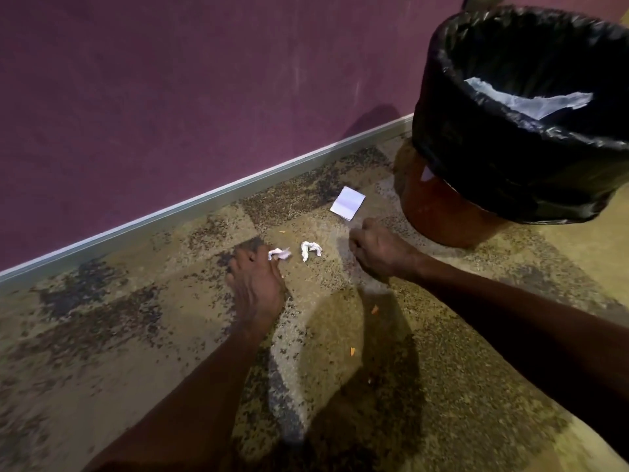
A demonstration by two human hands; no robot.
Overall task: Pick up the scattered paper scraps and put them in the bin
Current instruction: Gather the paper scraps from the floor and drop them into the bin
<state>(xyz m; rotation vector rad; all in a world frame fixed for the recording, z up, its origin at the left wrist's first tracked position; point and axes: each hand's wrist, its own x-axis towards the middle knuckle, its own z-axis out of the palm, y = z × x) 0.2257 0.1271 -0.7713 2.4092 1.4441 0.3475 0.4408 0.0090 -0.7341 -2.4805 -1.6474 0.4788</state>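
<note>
Two crumpled white paper scraps lie on the speckled carpet. My left hand pinches the left scrap at its fingertips. The second crumpled scrap lies free just to the right of it. A flat folded white slip lies farther back, near the bin. My right hand hovers low between the slip and the free scrap, fingers curled under, and I see nothing in it. The bin stands at the right, brown, lined with a black bag, with white paper inside.
A purple wall with a pale skirting strip runs diagonally behind the scraps. Tiny orange crumbs dot the carpet near my right forearm. Patterned carpet spreads to the left and front.
</note>
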